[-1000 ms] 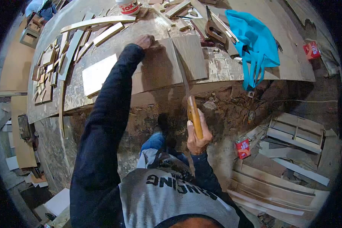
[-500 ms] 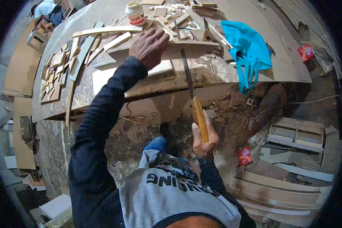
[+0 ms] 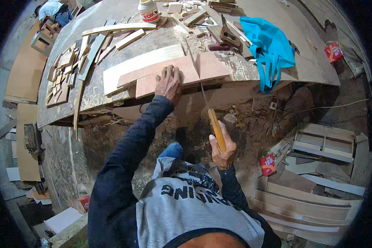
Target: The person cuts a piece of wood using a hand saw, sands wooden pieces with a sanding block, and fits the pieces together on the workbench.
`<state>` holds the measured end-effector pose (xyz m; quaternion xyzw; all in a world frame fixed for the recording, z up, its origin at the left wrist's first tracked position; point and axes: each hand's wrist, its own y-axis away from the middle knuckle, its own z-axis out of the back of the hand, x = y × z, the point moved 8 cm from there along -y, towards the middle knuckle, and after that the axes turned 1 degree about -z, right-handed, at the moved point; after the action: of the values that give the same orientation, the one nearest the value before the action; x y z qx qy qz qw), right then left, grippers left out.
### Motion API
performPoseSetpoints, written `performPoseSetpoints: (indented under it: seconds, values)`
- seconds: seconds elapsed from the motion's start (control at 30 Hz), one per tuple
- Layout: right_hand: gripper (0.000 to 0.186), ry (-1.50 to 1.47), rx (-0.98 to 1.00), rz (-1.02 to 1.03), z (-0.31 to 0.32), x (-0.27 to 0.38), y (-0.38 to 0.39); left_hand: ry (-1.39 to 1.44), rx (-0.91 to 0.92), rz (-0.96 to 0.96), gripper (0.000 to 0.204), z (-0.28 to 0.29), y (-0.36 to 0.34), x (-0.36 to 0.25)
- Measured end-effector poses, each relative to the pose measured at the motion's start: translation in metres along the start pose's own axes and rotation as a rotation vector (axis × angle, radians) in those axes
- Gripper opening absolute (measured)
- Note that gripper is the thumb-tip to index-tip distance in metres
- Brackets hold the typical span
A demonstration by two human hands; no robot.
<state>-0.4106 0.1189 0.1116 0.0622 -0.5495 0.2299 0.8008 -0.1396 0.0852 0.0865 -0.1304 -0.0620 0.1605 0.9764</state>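
Note:
My left hand (image 3: 167, 84) rests on two overlapping pinkish plywood pieces (image 3: 155, 87), fingers bent slightly and apart, pressing near the bench's front edge. A white board (image 3: 115, 74) lies partly beneath them. Lower down, my right hand (image 3: 222, 149) grips the yellow wooden handle of a saw (image 3: 215, 126); its long thin blade runs up across the pink plywood, to the right of my left hand.
The bench (image 3: 318, 70) holds wood offcuts (image 3: 64, 62), a white glue tub (image 3: 149, 12), a second wooden-handled saw (image 3: 229, 37) and a turquoise bag (image 3: 268, 45). A person (image 3: 60, 12) bends at the upper left. Boards (image 3: 297, 202) and frames (image 3: 322, 140) lie at lower right.
My left hand has come down and toward me from the board's far edge. The plywood, tilted up half a second ago, now lies flat. My right hand still grips the saw, slightly farther right.

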Motion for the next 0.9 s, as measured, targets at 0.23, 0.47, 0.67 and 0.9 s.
performPoseSetpoints:
  seconds: [0.23, 0.47, 0.67, 0.9]
  values:
    - [0.048, -0.041, 0.036, -0.024, 0.002, 0.003, 0.009, -0.023, 0.15, 0.062, 0.051, -0.049, 0.03, -0.02]
    - [0.043, -0.297, -0.023, -0.216, 0.032, 0.048, -0.013, -0.111, -0.024, 0.071, 0.056, -0.088, 0.05, -0.015]
    - [0.044, -0.123, -0.166, -0.034, 0.046, 0.053, -0.016, -0.054, 0.057, 0.117, 0.064, -0.088, 0.034, -0.008]
    - [0.043, -0.147, -0.12, -0.027, 0.017, 0.019, -0.02, 0.02, 0.207, 0.159, 0.06, -0.087, -0.006, 0.01]
